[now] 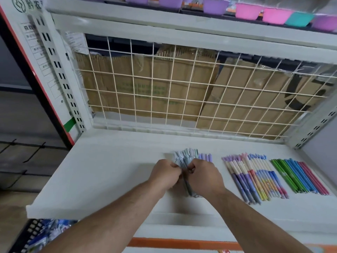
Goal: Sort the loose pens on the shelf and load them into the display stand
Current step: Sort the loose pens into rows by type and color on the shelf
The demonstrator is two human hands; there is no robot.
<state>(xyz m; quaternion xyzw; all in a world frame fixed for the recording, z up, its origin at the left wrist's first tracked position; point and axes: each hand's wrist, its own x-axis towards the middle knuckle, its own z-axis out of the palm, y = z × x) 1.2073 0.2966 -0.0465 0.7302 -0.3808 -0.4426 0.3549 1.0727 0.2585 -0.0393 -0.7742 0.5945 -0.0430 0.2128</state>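
Observation:
On the white shelf (102,172) both my hands grip one bundle of pale blue-grey pens (185,156), whose tips fan out above my fingers. My left hand (165,173) holds the bundle from the left and my right hand (205,175) from the right. A few lilac pens (206,157) lie just behind my right hand. To the right lies a row of purple, pink and blue patterned pens (255,178), then a row of thin green, blue and pink pens (299,175). No display stand shows.
A white wire grid (182,92) backs the shelf, with flattened cardboard (145,88) behind it. Purple, pink and teal tubs (273,14) stand on the shelf above. Slotted uprights (60,75) flank the bay. Packaged goods (42,234) sit below left.

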